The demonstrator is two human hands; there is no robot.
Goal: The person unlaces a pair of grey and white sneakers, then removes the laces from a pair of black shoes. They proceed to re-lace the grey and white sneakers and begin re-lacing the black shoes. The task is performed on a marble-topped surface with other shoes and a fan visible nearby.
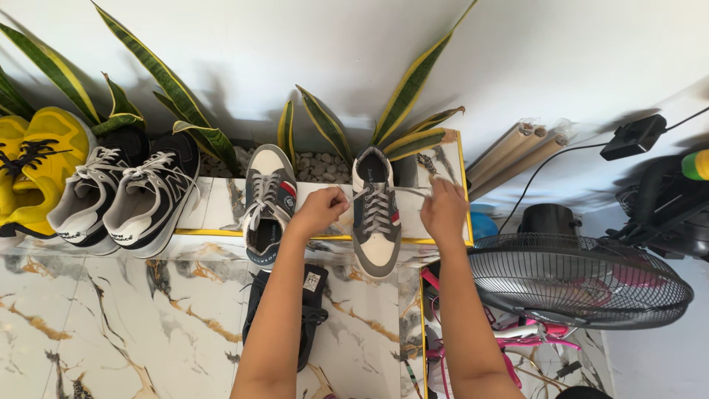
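both hands work at a grey, white and navy lace-up sneaker (377, 222) that lies toe toward the near side on a white marble-patterned ledge with a yellow edge (214, 210). the left hand (319, 212) is closed, pinching a white lace end just left of the shoe's eyelets. the right hand (444, 210) is closed too, fingers pinched on the other lace end, which runs taut from the shoe out to the right. a matching grey and white sneaker (267, 203) lies just left of the left hand, toe pointing to the far side. further left sit a pair of black and white sneakers (125, 192) and a yellow shoe (33, 166). green and yellow sword-leaved plants (402, 111) stand behind the ledge against the white wall. a dark round wire-guard fan (580, 281) lies near right.
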